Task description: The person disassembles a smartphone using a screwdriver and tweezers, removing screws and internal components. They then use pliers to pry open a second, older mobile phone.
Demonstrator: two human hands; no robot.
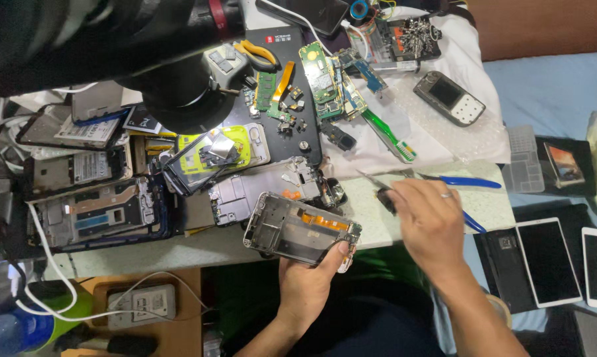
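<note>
My left hand (311, 277) grips an opened phone frame (301, 229) by its lower right corner, holding it over the table's front edge; bare metal and an orange flex strip show inside. My right hand (430, 221) is just to the right, over the white work mat (377, 228), closed around black-handled tweezers (377, 186) whose metal tips point up and left. A ring shows on one finger. Blue-handled pliers (467, 182) lie under and beyond that hand.
Several stripped phone frames (100, 211) crowd the left. Circuit boards (325, 79), a green toothbrush (387, 137), yellow cutters (259, 54) and an old grey phone (450, 98) lie farther back. White tablets (549, 261) rest at right. A lamp head (179, 92) hangs at upper left.
</note>
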